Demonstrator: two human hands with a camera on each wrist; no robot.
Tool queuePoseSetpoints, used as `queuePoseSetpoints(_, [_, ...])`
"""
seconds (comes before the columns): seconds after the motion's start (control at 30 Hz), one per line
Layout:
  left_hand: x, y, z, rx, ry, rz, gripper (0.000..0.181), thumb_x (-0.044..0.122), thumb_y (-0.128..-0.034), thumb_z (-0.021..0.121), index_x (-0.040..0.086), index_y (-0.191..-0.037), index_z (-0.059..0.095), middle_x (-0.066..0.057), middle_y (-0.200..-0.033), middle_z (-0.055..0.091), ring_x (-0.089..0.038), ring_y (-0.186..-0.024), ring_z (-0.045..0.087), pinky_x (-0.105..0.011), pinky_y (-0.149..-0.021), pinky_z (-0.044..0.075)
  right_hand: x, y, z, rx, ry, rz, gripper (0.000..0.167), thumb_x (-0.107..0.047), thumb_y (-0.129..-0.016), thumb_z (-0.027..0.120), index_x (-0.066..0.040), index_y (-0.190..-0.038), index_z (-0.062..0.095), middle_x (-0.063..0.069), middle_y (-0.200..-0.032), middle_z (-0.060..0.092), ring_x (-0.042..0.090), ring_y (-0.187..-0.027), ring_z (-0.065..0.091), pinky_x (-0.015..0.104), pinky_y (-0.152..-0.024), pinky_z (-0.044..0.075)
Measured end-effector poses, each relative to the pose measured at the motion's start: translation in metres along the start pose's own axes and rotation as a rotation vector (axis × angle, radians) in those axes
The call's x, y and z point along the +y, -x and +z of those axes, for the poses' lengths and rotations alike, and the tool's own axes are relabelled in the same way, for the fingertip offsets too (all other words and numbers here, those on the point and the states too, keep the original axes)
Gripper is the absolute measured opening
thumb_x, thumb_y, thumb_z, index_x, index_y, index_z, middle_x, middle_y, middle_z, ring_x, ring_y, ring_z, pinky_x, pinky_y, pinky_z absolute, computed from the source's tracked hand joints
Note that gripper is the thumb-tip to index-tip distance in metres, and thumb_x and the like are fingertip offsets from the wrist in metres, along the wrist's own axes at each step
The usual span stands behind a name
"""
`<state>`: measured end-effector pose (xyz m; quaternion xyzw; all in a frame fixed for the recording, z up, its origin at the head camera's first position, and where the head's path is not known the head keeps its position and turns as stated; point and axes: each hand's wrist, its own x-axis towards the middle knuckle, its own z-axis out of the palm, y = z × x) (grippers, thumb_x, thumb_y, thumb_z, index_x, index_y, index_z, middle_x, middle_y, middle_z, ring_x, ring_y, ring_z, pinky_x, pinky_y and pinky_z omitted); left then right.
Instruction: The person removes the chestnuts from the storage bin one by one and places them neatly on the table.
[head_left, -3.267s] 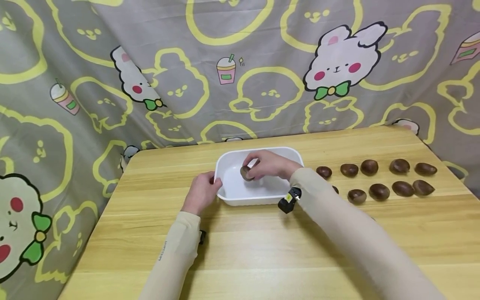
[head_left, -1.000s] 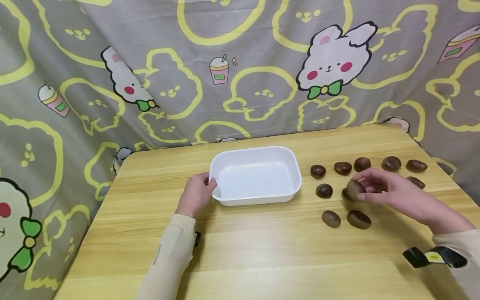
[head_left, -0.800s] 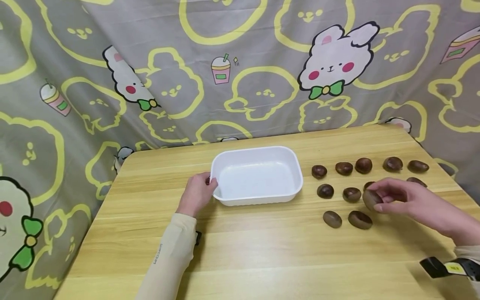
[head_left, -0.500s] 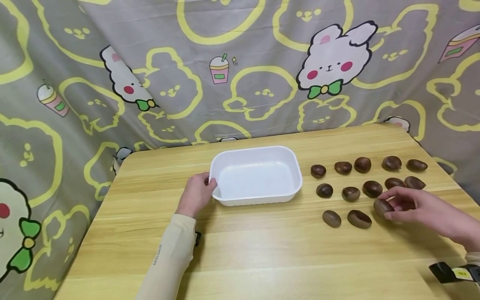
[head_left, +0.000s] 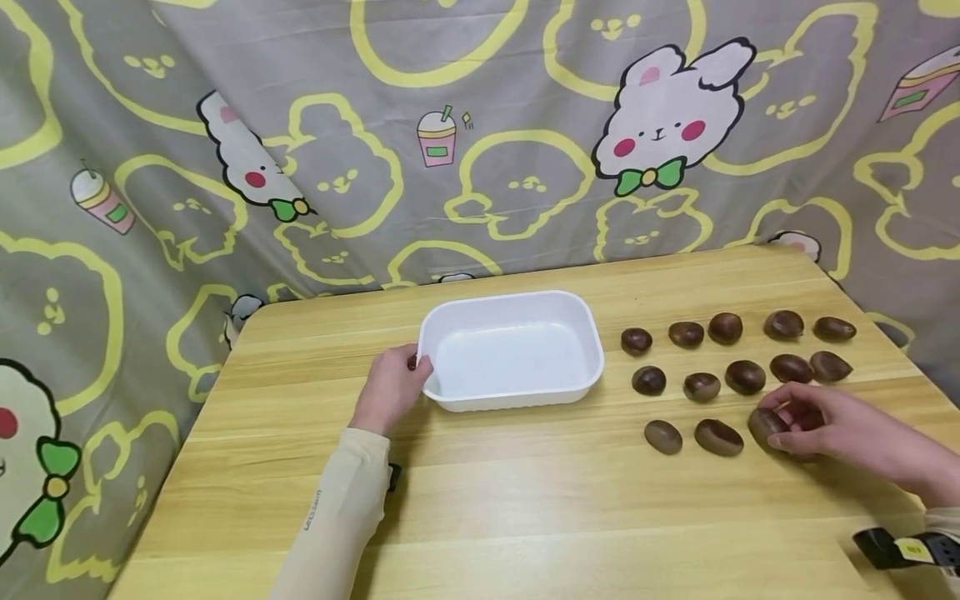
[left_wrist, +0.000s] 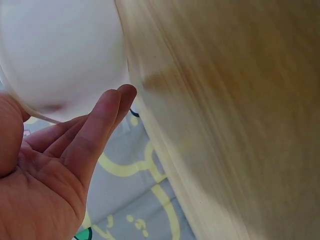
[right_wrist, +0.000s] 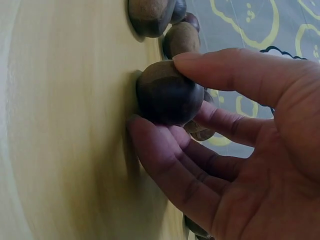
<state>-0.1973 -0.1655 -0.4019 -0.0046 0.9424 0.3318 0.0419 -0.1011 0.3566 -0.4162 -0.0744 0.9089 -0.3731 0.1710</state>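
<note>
My right hand (head_left: 832, 429) pinches a brown chestnut (head_left: 768, 427) between thumb and fingers, at the right end of the front row. In the right wrist view the chestnut (right_wrist: 167, 95) sits at the tabletop, its paler patch facing up by the thumb. My left hand (head_left: 392, 385) grips the left end of a white rectangular tray (head_left: 513, 398), with the thumb at the rim and the fingers on the outside. No chestnut lies in the tray. In the left wrist view the fingers (left_wrist: 92, 130) lie against the tray's outer wall (left_wrist: 65, 60).
Several chestnuts lie in two rows behind the right hand, among them one (head_left: 745, 377) in the middle row and one (head_left: 784, 325) at the back. Two more, a chestnut (head_left: 663, 437) and its neighbour (head_left: 718, 437), lie left of the held one. A patterned curtain (head_left: 517, 167) hangs behind the wooden table (head_left: 525, 517).
Earlier the right hand held a chestnut over the tray; the tray later shows bare. Since then the hand has carried a chestnut right and lowered it beside the front row. Left hand stays on the tray.
</note>
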Motion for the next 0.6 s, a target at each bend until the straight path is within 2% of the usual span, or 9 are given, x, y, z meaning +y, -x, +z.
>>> queuePoseSetpoints(0.1, [0.0004, -0.0005, 0.0005, 0.005, 0.002, 0.005, 0.035, 0.021, -0.0991, 0.052, 0.001, -0.125, 0.066, -0.011, -0.099, 0.068, -0.022, -0.079, 0.057, -0.031, -0.064, 0.048, 0.0000, 0.0008, 0.0012, -0.010, -0.024, 0.017, 0.037, -0.012, -0.092, 0.069, 0.008, -0.119, 0.054, 0.007, -0.092, 0.055, 0.010, -0.075, 0.050, 0.027, -0.060, 0.048])
queuePoseSetpoints(0.23, [-0.0001, -0.0004, -0.0008, 0.007, 0.001, 0.009, 0.036, 0.021, -0.0991, 0.052, 0.001, -0.125, 0.066, -0.010, -0.098, 0.067, -0.021, -0.078, 0.057, -0.030, -0.063, 0.048, 0.0028, -0.0004, 0.0023, 0.017, -0.024, 0.005, 0.035, -0.013, -0.092, 0.069, 0.006, -0.119, 0.055, 0.005, -0.088, 0.054, 0.012, -0.072, 0.050, 0.028, -0.058, 0.046])
queuePoseSetpoints(0.43, [-0.0029, -0.0004, -0.0023, -0.019, -0.039, 0.032, 0.031, 0.026, -0.1011, 0.051, 0.005, -0.115, 0.069, -0.008, -0.083, 0.061, -0.022, -0.069, 0.052, -0.032, -0.058, 0.044, 0.0046, -0.0022, 0.0033, 0.025, -0.012, 0.007, 0.037, -0.019, -0.093, 0.069, 0.004, -0.120, 0.056, 0.006, -0.089, 0.053, 0.011, -0.073, 0.049, 0.028, -0.057, 0.044])
queuePoseSetpoints(0.53, [-0.0053, 0.0008, -0.0031, -0.023, -0.041, 0.059, 0.038, 0.034, -0.1031, 0.049, 0.005, -0.120, 0.067, -0.008, -0.092, 0.065, -0.022, -0.078, 0.057, -0.036, -0.069, 0.048, 0.0011, -0.0021, 0.0004, 0.048, 0.060, 0.042, 0.042, -0.026, -0.094, 0.068, 0.004, -0.121, 0.057, 0.006, -0.095, 0.058, 0.012, -0.078, 0.053, 0.028, -0.059, 0.046])
queuePoseSetpoints(0.6, [-0.0081, 0.0029, -0.0054, -0.011, -0.019, 0.072, 0.046, 0.041, -0.1037, 0.046, 0.005, -0.126, 0.065, -0.009, -0.104, 0.067, -0.023, -0.091, 0.060, -0.040, -0.080, 0.050, -0.0037, -0.0014, -0.0031, 0.081, 0.150, 0.069, 0.047, -0.033, -0.096, 0.065, 0.005, -0.122, 0.058, 0.009, -0.096, 0.061, 0.018, -0.082, 0.058, 0.032, -0.062, 0.048])
